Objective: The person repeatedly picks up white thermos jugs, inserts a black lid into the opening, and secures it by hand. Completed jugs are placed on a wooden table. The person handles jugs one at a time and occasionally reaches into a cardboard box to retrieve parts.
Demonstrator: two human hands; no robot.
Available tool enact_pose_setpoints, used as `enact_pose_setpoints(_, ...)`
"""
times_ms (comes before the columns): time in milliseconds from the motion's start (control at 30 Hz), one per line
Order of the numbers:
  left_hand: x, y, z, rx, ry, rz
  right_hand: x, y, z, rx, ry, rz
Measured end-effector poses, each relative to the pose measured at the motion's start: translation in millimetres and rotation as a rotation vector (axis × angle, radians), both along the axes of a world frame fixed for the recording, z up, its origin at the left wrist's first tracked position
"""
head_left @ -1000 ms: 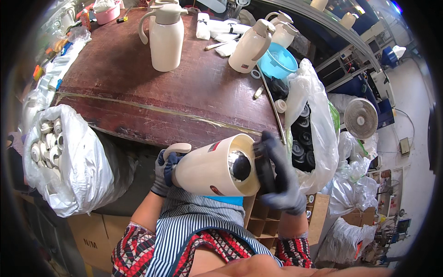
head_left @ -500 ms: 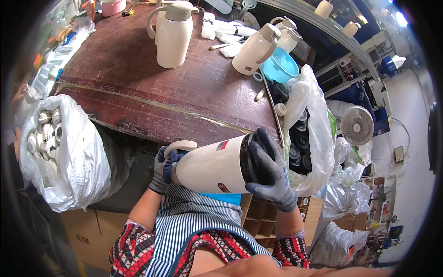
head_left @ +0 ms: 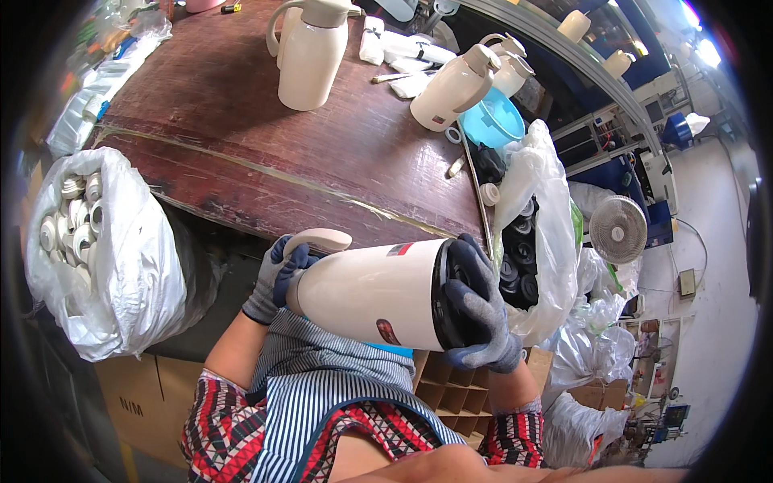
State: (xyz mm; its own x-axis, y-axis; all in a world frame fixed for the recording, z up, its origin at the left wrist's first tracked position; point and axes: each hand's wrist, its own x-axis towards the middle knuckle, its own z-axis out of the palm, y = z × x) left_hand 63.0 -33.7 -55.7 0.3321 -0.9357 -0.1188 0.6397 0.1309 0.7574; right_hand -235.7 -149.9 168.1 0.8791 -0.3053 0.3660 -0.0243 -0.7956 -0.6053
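Grey and blue knit gloves point(head_left: 503, 350) cover both hands. The left hand point(head_left: 278, 278) is curled round the narrow end of a cream jug point(head_left: 370, 294), just beside its curved handle point(head_left: 322, 238), and the right hand point(head_left: 483, 310) is spread across a black cap point(head_left: 442, 294) at the wide end, thumb low and fingers high, holding it against the rim. The jug lies on its side over the striped apron point(head_left: 322, 346), in front of the near edge of the desk point(head_left: 201, 137). As far as I can judge, the cap is in place over the opening but perhaps not fully tightened; that, and a lid for the narrow end, look like what is left, since the jug point(head_left: 312, 68) standing on the desk wears one. Another lidded jug point(head_left: 449, 90) stands near a blue basin point(head_left: 493, 121). To the right, a clear bag point(head_left: 551, 233) holds more black caps point(head_left: 519, 266); to the left, a white bag point(head_left: 145, 274) is full of pale plastic parts point(head_left: 80, 229), too jumbled to make out singly. The glove hides much of the cap's face, the narrow end is covered by the left fingers, and the tall jug's top is cut off by the upper edge.
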Motion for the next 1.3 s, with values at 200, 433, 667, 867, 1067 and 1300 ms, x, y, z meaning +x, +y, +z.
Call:
enact_pose_setpoints(200, 7.4, -6.4, -12.7, -0.116, -0.036, -0.105, 5.7, -0.2, 8.6, -0.067, -0.019, -0.018)
enact_pose_setpoints(433, 6.2, -16.1, 27.0, 0.038, 0.165, -0.28, 11.0, 0.2, 16.0, -0.175, 0.062, 0.144)
enact_pose_setpoints(667, 19.0, 11.7, 14.2, -0.077, -0.398, 0.279, -7.5, 7.7, -22.7, 0.058, -0.042, -0.112)
enact_pose_setpoints(867, 29.6, 29.8, 88.6, -0.505, -1.297, 0.712, 25.6, 12.7, -21.9, 0.882, -0.185, -0.493)
enact_pose_setpoints(1067, 35.4, 33.3, 76.0, -0.199, -1.053, 0.596, 15.9, -0.1, -12.6, 0.425, -0.004, -0.366)
enact_pose_setpoints(1300, 36.8, 25.4, 62.2, -0.253, -0.929, 0.525, 14.7, 10.6, -20.7, 0.158, -0.101, -0.269)
